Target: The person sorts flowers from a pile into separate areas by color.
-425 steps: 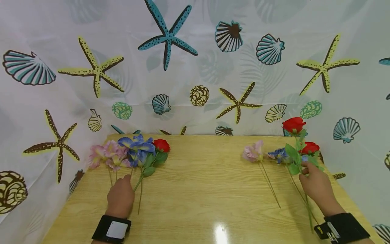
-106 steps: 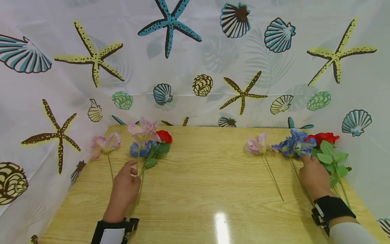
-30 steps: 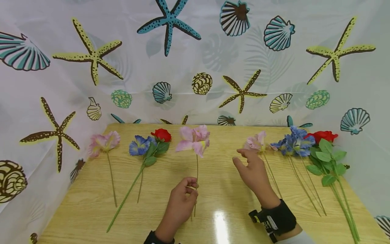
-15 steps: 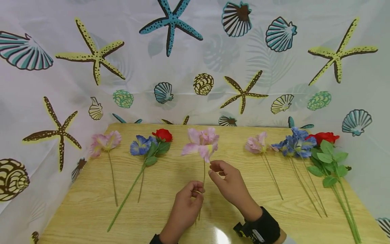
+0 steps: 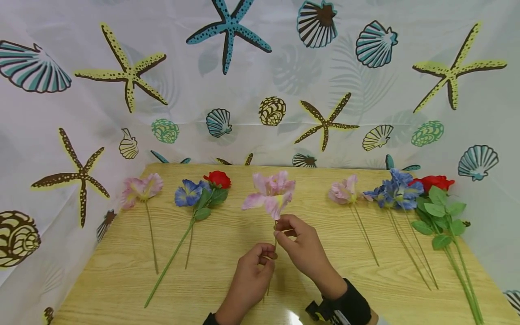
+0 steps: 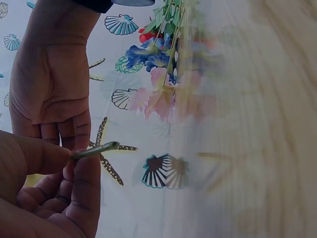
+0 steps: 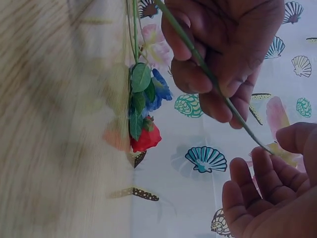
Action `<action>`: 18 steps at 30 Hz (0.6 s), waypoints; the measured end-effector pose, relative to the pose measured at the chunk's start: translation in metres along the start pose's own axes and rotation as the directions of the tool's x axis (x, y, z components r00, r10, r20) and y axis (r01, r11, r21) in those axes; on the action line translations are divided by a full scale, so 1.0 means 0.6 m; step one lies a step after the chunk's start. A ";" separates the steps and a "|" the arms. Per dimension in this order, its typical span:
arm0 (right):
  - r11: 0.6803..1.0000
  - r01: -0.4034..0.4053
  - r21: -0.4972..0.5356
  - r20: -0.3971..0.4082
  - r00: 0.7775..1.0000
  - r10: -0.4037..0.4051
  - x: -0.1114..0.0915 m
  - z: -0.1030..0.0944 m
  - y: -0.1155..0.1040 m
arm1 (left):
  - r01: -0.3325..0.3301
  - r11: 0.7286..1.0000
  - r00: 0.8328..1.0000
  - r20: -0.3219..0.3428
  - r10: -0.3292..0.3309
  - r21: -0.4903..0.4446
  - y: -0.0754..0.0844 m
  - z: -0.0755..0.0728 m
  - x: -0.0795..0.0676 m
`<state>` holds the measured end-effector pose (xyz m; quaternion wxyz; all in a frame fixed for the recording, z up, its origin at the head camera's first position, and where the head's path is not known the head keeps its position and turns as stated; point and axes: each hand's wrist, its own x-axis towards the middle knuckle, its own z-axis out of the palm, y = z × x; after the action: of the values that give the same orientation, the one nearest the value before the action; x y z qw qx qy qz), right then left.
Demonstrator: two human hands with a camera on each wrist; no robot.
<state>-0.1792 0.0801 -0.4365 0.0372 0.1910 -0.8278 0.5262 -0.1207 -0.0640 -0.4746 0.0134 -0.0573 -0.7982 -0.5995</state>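
Note:
A long-stemmed pink artificial flower (image 5: 270, 194) stands upright over the middle of the table, its blossom marked with yellow. Low on its thin stem, my left hand (image 5: 252, 273) pinches it between thumb and fingers. Just under the blossom, my right hand (image 5: 304, 250) pinches the same stem with thumb and index finger. The green stem (image 7: 200, 62) slants between both hands in the right wrist view. From the left wrist, its cut end (image 6: 115, 145) sticks out past my left fingertips.
On the wooden table's (image 5: 113, 275) left lie a pink flower (image 5: 142, 187), a blue flower (image 5: 188, 193) and a red rose (image 5: 218, 179). To the right are another pink flower (image 5: 343, 190), blue flowers (image 5: 400, 189) and red roses (image 5: 436, 182). Behind hangs a shell-printed cloth (image 5: 243, 99).
My left hand has brought the pink flower from the left group to the middle. My right hand has left the blue flowers at the right and come to grip the pink flower's stem.

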 end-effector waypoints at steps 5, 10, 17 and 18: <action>1.000 0.002 0.009 -0.054 0.999 -0.002 -0.002 0.000 -0.003 | -0.016 1.000 1.000 0.006 0.016 -0.002 0.001 0.005 -0.001; 0.995 0.006 0.095 -0.063 0.998 0.000 -0.002 -0.005 -0.006 | -0.020 1.000 1.000 -0.015 0.020 -0.011 -0.002 0.005 0.001; 0.991 -0.042 0.125 -0.074 0.996 0.051 0.002 -0.014 -0.001 | -0.004 0.999 1.000 -0.022 0.005 0.032 -0.014 -0.009 0.003; 0.991 -0.046 0.123 -0.079 0.995 0.056 0.002 -0.015 0.000 | -0.011 0.999 1.000 -0.023 0.012 0.053 -0.017 -0.013 0.003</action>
<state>-0.1817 0.0874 -0.4321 0.0462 0.1498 -0.7969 0.5834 -0.1239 -0.0739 -0.4817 0.0276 -0.0545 -0.8134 -0.5785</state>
